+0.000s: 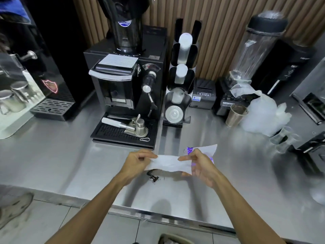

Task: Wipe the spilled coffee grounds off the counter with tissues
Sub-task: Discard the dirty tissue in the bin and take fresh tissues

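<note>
Coffee grounds (153,176) lay unwiped on the worktop (70,155) under a tissue (168,163) pinched between left hand (136,162) and right hand (198,164) (fingers gripping each end); it probably needed lowering next.

Left hand (136,161) and right hand (197,164) pinch tissue (168,163) above coffee grounds (153,176) on steel counter (70,164); tissue pack (202,149) behind.

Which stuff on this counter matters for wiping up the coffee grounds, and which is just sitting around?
For the job: tissue held by left hand and right hand, coffee grounds, tissue pack, counter.
Lying about: coffee machine, cup dispenser, blender, metal cup, plastic bag.
</note>
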Motion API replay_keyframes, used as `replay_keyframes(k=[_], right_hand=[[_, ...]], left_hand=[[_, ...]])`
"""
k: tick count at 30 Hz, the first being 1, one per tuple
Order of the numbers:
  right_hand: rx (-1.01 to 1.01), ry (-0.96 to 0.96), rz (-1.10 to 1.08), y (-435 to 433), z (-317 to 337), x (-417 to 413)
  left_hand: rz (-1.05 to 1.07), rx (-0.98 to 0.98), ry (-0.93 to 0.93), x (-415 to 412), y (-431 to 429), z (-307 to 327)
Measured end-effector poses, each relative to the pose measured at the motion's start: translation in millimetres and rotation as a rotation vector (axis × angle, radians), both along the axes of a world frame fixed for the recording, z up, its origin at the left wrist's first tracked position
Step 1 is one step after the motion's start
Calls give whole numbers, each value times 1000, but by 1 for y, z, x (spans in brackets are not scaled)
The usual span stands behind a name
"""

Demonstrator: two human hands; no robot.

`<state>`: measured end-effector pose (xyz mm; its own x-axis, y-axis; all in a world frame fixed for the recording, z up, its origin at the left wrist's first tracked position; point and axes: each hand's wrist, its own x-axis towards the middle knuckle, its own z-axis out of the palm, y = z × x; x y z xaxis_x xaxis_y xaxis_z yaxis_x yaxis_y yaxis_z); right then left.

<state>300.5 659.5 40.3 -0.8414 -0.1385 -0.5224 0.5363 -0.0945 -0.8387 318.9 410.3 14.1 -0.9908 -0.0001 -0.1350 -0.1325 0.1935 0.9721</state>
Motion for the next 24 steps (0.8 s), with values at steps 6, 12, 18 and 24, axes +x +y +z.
replay_keyframes(k=[6, 12, 18, 24], right_hand=[[215, 252, 132, -20, -34, 5], [632, 502, 272, -50, -45, -17], [936, 645, 483, -65, -57, -57], [1236, 788, 545, -81, -83, -93]], left_hand=[[-29, -275, 146, 21, -22, -18], [8, -598, 244, 3, -33, -38], [-46, -856, 337, -36, -46, -49], [-119, -973, 414, -67, -43, -68]])
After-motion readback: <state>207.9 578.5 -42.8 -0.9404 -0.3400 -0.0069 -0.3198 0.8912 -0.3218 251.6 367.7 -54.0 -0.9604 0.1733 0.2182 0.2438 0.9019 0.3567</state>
